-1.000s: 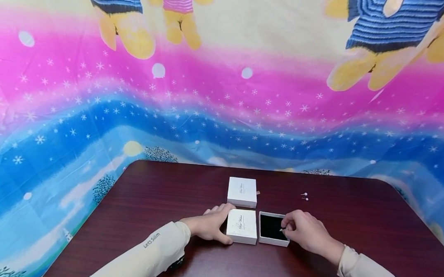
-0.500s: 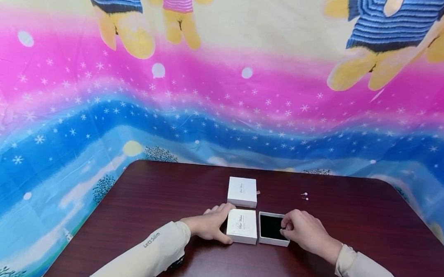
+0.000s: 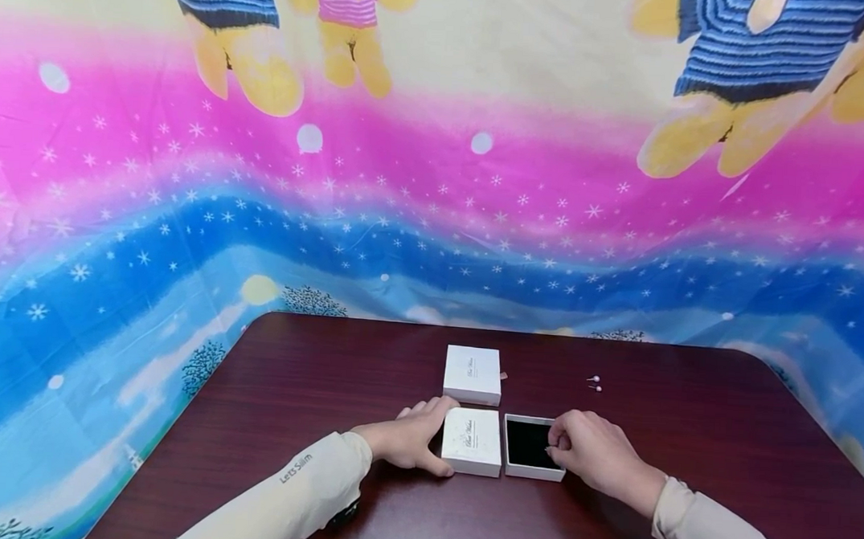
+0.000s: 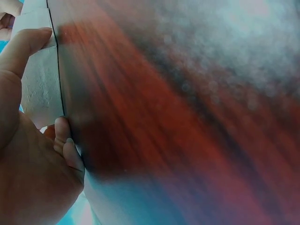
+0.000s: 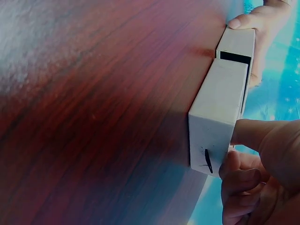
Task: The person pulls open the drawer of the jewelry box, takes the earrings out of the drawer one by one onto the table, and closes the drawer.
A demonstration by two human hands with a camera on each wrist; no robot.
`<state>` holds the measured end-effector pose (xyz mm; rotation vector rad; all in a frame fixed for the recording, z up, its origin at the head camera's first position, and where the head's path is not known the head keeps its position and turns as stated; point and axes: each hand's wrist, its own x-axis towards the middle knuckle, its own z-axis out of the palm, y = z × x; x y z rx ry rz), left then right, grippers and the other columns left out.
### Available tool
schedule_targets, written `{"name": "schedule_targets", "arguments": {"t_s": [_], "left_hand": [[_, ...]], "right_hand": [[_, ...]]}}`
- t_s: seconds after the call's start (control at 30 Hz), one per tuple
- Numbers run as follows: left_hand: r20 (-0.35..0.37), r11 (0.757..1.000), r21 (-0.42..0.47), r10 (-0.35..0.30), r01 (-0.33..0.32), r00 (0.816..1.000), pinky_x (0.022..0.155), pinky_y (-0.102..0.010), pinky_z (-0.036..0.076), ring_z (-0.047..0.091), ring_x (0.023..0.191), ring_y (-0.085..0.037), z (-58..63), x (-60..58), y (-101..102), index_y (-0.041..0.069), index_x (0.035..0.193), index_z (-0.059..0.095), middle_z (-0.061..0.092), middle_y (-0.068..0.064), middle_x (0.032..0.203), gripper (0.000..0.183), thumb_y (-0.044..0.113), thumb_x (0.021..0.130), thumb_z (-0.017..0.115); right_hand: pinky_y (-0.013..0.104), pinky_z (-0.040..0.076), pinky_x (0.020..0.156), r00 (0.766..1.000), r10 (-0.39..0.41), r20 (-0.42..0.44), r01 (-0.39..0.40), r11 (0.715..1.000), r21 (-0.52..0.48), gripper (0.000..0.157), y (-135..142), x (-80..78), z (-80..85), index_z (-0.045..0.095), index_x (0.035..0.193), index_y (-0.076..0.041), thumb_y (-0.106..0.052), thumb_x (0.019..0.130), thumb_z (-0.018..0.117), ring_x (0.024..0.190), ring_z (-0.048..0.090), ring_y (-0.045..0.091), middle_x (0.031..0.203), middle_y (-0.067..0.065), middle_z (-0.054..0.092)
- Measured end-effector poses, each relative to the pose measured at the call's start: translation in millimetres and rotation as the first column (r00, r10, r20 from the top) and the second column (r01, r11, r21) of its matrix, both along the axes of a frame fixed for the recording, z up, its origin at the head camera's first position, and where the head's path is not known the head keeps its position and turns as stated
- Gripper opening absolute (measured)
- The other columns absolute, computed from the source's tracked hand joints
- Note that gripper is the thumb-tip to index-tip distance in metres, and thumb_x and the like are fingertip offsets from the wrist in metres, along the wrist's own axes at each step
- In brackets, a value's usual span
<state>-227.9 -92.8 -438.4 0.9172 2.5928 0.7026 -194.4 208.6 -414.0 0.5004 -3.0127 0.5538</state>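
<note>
My left hand [image 3: 412, 439] holds the left side of a closed white cardboard box [image 3: 471, 438] with lettering on its lid, thumb at the near corner and fingers at the far one. To its right stands an open white box tray [image 3: 534, 471] lined with a black pad [image 3: 524, 442]. Over the tray's right side, my right hand [image 3: 598, 452] pinches a small shiny piece of jewellery [image 3: 548, 450] between thumb and forefinger, mostly covered by the fingertips. The right wrist view shows the tray's outer end [image 5: 211, 140], with a short black mark, below my right thumb.
Behind the closed box stands another white box [image 3: 472, 373] with a small tab at its right. Two pearl-like stud earrings [image 3: 596, 379] lie farther back on the right. Everything rests on a dark wooden table [image 3: 341, 362], with a printed cloth [image 3: 407, 180] hanging behind.
The shiny piece at my right fingertips, plainly visible one second ago, is now more hidden by the fingers and close to the pad. My left hand has stayed put.
</note>
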Motion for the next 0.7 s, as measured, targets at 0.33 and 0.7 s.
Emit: {"name": "schedule_targets", "arguments": {"t_s": [0.33, 0.7], "left_hand": [[-0.001, 1.000, -0.016, 0.011, -0.011, 1.000, 0.091, -0.027, 0.032, 0.043, 0.108, -0.011, 0.9, 0.7, 0.4, 0.019, 0.139, 0.036, 0.049, 0.004, 0.126, 0.080, 0.037, 0.077, 0.084], [0.001, 1.000, -0.010, 0.010, -0.010, 1.000, 0.091, -0.027, 0.032, 0.043, 0.108, -0.012, 1.9, 0.8, 0.1, 0.018, 0.138, 0.036, 0.050, 0.004, 0.125, 0.080, 0.036, 0.077, 0.084]], "right_hand": [[0.024, 0.034, 0.047, 0.998, 0.056, -0.014, -0.056, 0.998, 0.021, 0.022, 2.4, -1.8, 0.0, 0.066, 0.069, -0.026, -0.014, 0.084, 0.075, 0.050, 0.040, -0.001, 0.051, -0.016, 0.046], [0.024, 0.035, 0.049, 0.997, 0.073, -0.021, -0.072, 0.996, 0.045, 0.024, 2.6, -2.6, 2.3, 0.063, 0.067, -0.027, -0.012, 0.081, 0.075, 0.052, 0.040, -0.001, 0.053, -0.017, 0.046]]}}
